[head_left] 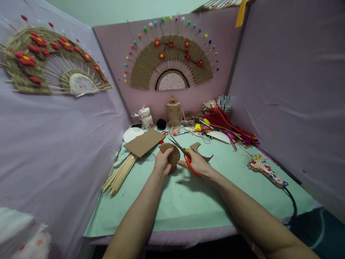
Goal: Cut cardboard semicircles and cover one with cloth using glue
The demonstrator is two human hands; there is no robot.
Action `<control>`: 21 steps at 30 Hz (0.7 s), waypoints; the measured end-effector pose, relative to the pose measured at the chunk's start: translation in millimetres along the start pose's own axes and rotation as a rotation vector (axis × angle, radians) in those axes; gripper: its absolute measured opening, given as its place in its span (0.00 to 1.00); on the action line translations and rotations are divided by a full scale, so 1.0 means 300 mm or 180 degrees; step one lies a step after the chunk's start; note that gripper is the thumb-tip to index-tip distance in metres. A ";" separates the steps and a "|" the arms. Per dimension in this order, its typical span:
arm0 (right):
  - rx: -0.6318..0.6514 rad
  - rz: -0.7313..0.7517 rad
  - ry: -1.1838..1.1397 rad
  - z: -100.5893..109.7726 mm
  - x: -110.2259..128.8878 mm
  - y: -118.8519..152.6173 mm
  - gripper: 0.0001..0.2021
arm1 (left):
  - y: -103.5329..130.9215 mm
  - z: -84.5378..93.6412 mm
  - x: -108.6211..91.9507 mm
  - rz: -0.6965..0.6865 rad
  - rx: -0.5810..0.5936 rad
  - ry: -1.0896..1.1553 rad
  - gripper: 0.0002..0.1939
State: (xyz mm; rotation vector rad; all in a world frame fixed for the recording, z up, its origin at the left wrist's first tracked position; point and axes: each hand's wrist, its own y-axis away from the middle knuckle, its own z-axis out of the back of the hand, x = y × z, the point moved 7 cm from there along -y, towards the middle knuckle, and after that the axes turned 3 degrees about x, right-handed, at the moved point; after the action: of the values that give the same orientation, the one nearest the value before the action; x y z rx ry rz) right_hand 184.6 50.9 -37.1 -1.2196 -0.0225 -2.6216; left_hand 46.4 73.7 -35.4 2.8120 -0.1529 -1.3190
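Observation:
My left hand (163, 162) is closed on a rounded piece of brown cardboard (174, 155), with the thumb on its face. In my right hand (198, 163) are scissors (192, 166) with red and yellow handles; the dark blades point up and left, just above the cardboard piece. The right fingers are partly spread around the handles. Behind the right hand lies a curved cardboard offcut (196, 146) on the green table cover. A thin dark scrap (178, 182) rests below the hands.
To the left lie a cardboard sheet (145, 142) and a bundle of wooden sticks (121, 176). At right is a patterned glue gun (266, 172) with a black cord. Along the back stand a twine spool (173, 110), a white bottle (146, 118) and red pipe cleaners (225, 120).

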 end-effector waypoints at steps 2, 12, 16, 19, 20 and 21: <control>-0.0008 0.0074 0.0195 0.003 0.008 0.005 0.22 | -0.001 0.002 -0.007 -0.0057 -0.0021 -0.0035 0.20; -0.0015 0.0059 0.0723 0.025 0.048 0.030 0.25 | -0.007 0.027 -0.012 -0.0177 -0.0038 -0.0336 0.18; 0.0031 -0.0021 0.0912 0.035 0.064 0.041 0.26 | -0.004 0.026 -0.016 -0.0221 -0.0080 -0.0379 0.18; 0.0090 -0.0210 0.1132 0.039 0.066 0.049 0.26 | 0.000 0.019 -0.009 -0.0126 -0.0071 -0.0353 0.18; 0.0126 -0.0286 0.1211 0.039 0.064 0.051 0.26 | 0.001 0.016 -0.006 -0.0088 -0.0063 -0.0329 0.18; 0.0159 -0.0351 0.1288 0.038 0.062 0.053 0.26 | 0.001 0.014 -0.003 -0.0060 -0.0054 -0.0299 0.18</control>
State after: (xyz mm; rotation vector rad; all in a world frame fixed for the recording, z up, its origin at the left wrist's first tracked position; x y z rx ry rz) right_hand 185.5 32.9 -17.1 -0.6713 -0.0825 -2.8944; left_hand 42.5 73.5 -37.3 2.7456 -0.1173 -1.4499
